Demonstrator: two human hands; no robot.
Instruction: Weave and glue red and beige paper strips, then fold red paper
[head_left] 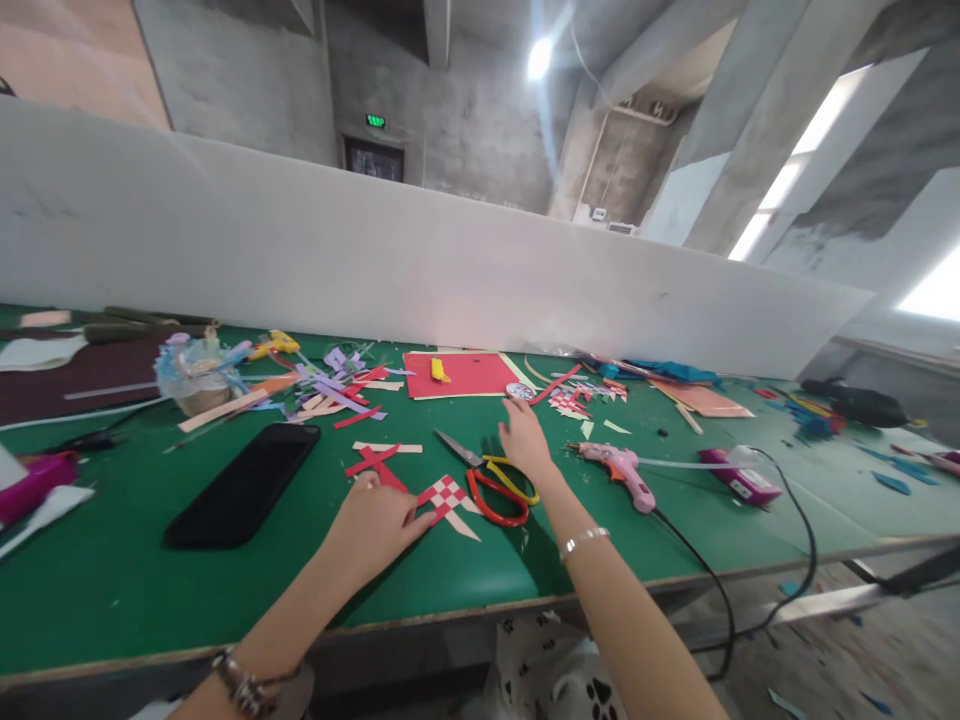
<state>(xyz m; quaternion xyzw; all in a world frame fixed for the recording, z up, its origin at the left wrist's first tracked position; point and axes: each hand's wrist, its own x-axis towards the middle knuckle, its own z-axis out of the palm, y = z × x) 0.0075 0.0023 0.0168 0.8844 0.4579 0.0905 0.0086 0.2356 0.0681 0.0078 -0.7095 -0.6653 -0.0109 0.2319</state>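
Observation:
My left hand (377,522) rests on the table, fingers curled over red paper strips (386,470), its thumb at the edge of a red-and-cream checkered woven paper piece (444,494). Pale strip ends stick out from that weave. Farther forward, my right hand (523,437) reaches with outstretched fingers to a small round disc with a white pattern (520,391). The fingertips meet the disc's near edge; any grip on it cannot be made out. Between my hands lie scissors (499,485) with red and yellow handles, blades apart.
A black phone (244,485) lies at left, near purple and red paper scraps (341,390). Behind is red paper (480,374) bearing a yellow cutter (439,370). At right, a pink glue gun (621,470) trails a black cable. A white partition (337,250) borders the green table.

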